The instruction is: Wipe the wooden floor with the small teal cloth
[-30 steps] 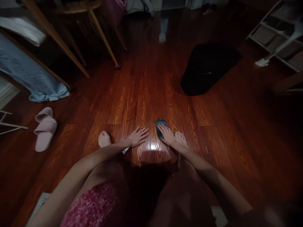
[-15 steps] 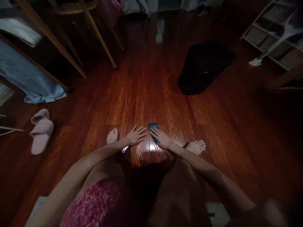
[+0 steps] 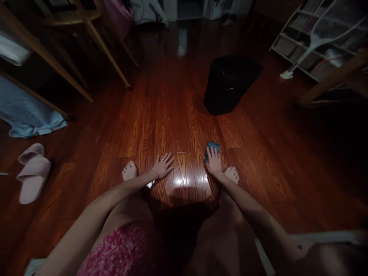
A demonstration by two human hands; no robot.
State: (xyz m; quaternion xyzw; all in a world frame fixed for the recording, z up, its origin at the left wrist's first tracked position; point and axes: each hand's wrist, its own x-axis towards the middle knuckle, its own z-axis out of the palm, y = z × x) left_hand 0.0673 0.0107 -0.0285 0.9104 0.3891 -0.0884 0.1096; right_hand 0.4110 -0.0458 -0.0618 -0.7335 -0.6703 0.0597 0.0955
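A small folded teal cloth [image 3: 213,145] lies on the glossy reddish wood floor [image 3: 184,126], a little right of the middle. My right hand [image 3: 214,163] rests flat over it, fingers stretched out and pressing it down; part of the cloth is hidden under the palm. To the left, my left hand [image 3: 162,167] is spread on the bare boards with nothing in it. A small white thing [image 3: 150,184], too little to name, shows beside the left wrist.
My bare feet [image 3: 130,171] flank the hands. Ahead stands a black bin [image 3: 227,86]. Pink slippers [image 3: 34,174] and hanging blue fabric [image 3: 31,111] are at left, near wooden chair legs [image 3: 109,57]. A white shelf [image 3: 299,46] and a wooden leg [image 3: 330,82] stand at right.
My right hand has slid the cloth to the right, away from my left hand. The left hand stays on nearly the same boards. The view has turned slightly right.
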